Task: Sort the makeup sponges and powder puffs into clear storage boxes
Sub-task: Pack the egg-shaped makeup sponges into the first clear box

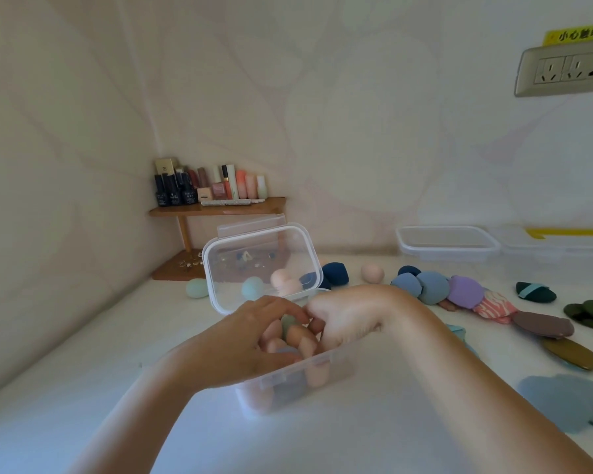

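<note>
1. Two bare forearms are seen reaching in from the bottom edge, with the hands brought together over a clear box (322,366) on the white table (117,336).
2. A grey-green sponge (288,325) is pinched in the curled fingers of the left hand (250,340), just above the box's opening. The right hand (350,316) is curled close beside it, and whether it grips anything cannot be told.
3. The box's inside is largely hidden by both hands. Pink sponges (317,374) are made out through its blurred front wall, with something darker among them.
4. Its lid (254,248) is stood upright behind the hands, and a mint sponge (252,288) on the table is seen through it.
5. Powder puffs (432,287) in blue, purple, brown and dark green are spread at right, some cut off by the frame.
6. Two more storage boxes (445,242) are set by the wall, and the farther one is cut off.
</note>
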Demonstrator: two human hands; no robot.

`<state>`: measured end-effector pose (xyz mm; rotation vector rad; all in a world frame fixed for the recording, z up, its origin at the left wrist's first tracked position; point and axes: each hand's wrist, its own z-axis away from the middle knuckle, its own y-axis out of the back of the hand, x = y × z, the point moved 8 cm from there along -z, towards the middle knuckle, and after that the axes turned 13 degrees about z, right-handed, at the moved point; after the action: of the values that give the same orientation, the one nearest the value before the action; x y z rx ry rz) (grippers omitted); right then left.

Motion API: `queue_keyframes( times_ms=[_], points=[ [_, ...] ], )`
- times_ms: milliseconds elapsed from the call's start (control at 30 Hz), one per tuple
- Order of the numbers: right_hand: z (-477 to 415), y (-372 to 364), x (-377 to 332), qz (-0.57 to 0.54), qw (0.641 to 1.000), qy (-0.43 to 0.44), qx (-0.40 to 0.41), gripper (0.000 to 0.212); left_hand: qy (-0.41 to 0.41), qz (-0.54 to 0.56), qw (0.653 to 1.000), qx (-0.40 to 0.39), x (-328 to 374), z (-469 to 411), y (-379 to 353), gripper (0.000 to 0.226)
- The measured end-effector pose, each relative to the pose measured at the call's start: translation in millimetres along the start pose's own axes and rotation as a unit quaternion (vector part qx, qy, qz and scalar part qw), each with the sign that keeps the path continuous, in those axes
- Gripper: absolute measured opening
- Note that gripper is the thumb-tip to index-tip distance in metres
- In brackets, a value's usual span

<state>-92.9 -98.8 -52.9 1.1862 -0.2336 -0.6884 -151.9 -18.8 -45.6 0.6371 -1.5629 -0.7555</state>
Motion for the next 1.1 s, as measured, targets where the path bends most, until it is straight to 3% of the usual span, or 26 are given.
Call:
queue_keyframes(
  times_ms=[100,233,333,433,667,767,867,933,1000,1100],
  points=[
    [4.0,1.8,-0.9,-0.023,1.000,0.006,-0.021,0.012,-0.037,0.021,0.999,-0.009,11.7,-0.3,-3.8,0.030],
    [-3.9,-0.1,-1.9,0.004,1.000,-0.010,-0.025,0.010,-0.011,0.037,0.999,-0.039,8.7,-0.2,-10.5,0.022],
    [-3.9,4.9,2.7,0.020,0.999,-0.041,0.012,0.032,0.019,0.022,0.998,-0.059,3.0,-0.3,-13.9,0.027],
    [10.2,12.4,5.7,0.013,0.996,-0.059,0.061,0.039,0.035,0.004,0.998,-0.061,2.6,0.6,-13.1,0.029],
    [31.3,2.1,2.3,0.098,0.993,-0.057,0.032,0.021,0.056,0.060,0.995,-0.060,1.7,2.0,-17.0,0.023],
    [39.2,4.4,-0.4,0.073,0.995,-0.044,0.043,0.019,0.066,0.067,0.993,-0.071,0.8,4.7,-17.2,0.026],
    [45.3,25.7,17.5,-0.066,0.988,-0.042,0.130,0.013,0.074,0.078,0.992,-0.065,-5.2,6.7,-12.2,0.028],
    [43.4,48.5,45.9,-0.156,0.957,-0.058,0.237,0.010,0.077,0.071,0.993,-0.049,-10.5,6.1,-5.9,0.025],
    [35.2,61.4,75.8,-0.181,0.931,-0.095,0.302,0.008,0.081,0.077,0.993,-0.038,-13.8,5.2,-1.0,0.024],
    [2.6,63.3,96.5,-0.149,0.928,-0.126,0.316,0.012,0.077,0.080,0.993,-0.042,-16.9,5.0,2.6,0.023]
  ],
)
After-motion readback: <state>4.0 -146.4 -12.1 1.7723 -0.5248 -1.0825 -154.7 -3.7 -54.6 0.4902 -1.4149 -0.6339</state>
